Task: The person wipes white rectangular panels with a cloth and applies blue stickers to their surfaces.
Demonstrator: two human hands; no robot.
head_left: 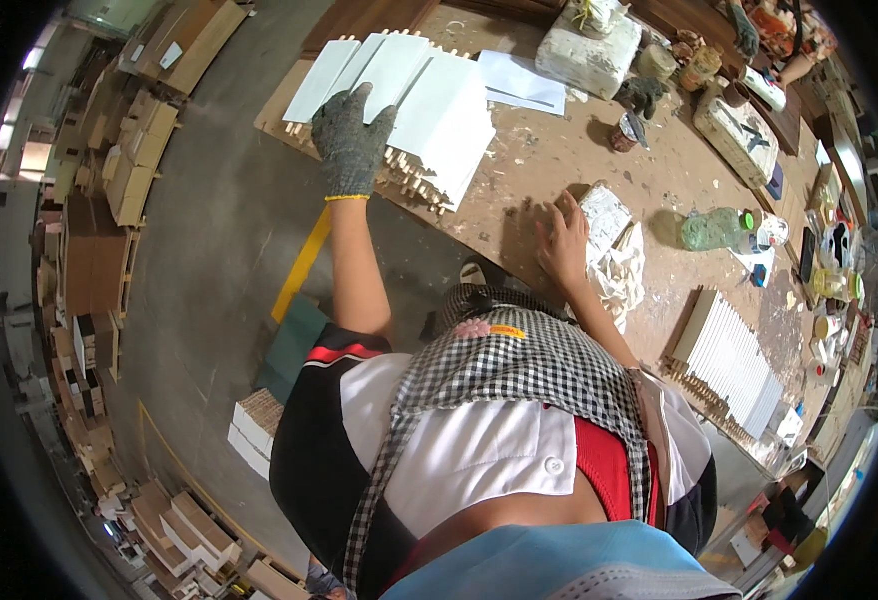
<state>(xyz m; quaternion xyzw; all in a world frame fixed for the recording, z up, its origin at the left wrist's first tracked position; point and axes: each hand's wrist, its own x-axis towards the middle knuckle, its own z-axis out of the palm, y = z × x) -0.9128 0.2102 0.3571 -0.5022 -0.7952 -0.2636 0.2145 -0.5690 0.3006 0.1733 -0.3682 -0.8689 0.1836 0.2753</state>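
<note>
My left hand [352, 145], in a dark grey knitted glove with a yellow cuff edge, rests on the near side of several white panels [394, 68]. Its fingers are spread over them. Short wooden dowels stick out along the panels' edges, and the panels overlap in a stack at the table's left corner. Bare, my right hand [564, 242] lies on the worktable [519, 190] with its fingers apart, close beside a paint-smeared white block [605, 215]. A crumpled white cloth [619, 278] lies just below that block.
A second row of white doweled pieces [729, 350] stands on the right. Further back are a green plastic bottle [711, 229], a small cup [626, 133], a dark glove [642, 97] and a white jerrycan [736, 132]. Another person's gloved hand [744, 30] shows at the far right.
</note>
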